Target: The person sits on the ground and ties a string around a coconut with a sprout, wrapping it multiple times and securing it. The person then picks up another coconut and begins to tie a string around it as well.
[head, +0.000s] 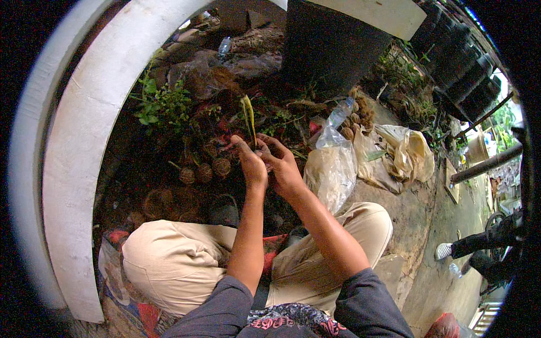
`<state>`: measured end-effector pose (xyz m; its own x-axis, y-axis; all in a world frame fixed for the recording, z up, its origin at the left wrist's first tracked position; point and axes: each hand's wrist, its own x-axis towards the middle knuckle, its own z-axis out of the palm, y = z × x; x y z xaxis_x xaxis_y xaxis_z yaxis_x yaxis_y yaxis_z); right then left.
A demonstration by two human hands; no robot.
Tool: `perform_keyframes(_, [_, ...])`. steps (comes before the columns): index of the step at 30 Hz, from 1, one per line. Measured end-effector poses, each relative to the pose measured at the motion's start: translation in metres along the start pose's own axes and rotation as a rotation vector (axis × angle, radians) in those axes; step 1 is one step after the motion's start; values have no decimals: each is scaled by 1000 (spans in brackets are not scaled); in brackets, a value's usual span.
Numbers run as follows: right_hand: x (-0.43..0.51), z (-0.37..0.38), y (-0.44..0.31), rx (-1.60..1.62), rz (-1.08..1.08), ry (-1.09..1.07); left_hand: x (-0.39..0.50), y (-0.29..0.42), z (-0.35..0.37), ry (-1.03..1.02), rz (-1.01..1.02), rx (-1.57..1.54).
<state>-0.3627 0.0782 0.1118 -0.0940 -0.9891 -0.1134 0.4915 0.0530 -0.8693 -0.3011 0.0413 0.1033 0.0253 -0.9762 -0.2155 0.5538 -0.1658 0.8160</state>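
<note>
Both of my hands meet in front of me, above the ground beyond my knees. My left hand (250, 162) is closed around the lower end of a narrow yellow-green leaf strip (248, 112), its thumb pointing up and away. The strip stands upright out of my grip, its tip folded. Against the same lower end, my right hand (281, 162) has its fingers curled, touching the left fingers. What lies between the palms is hidden. Left of the hands, several round, brown, fibrous balls (203, 172) sit in a row on dark soil.
Clear plastic bags (331, 169) and a yellowish plastic bag (408, 154) lie right of my hands, near a plastic bottle (341, 112). Green plants (162, 99) grow at the left, beside a white curved edge (80, 139). A person's shoe (444, 251) shows at the far right.
</note>
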Motion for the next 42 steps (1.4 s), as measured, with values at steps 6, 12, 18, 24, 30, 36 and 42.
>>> perform_keyframes(6, [-2, -1, -10, 84, 72, -17, -8, 6, 2, -58, -88, -124])
perform_keyframes(12, [2, -4, 1, 4, 39, 67, -2, -4, 0, 44, 64, 170])
perform_keyframes(18, [3, 0, 8, -343, -196, 63, 12, -18, -13, -71, 11, 127])
perform_keyframes(24, [2, -9, 2, -237, -10, 40, 11, -13, -12, -124, -99, 69])
perform_keyframes(30, [6, -14, 12, -407, -54, 82, 7, -29, -9, -84, 10, 142])
perform_keyframes(36, [14, -28, -9, -90, 109, 137, 20, -31, -20, -130, -84, 112])
perform_keyframes(42, [13, -19, 5, -417, -163, 125, 6, -27, -15, -148, -305, -207])
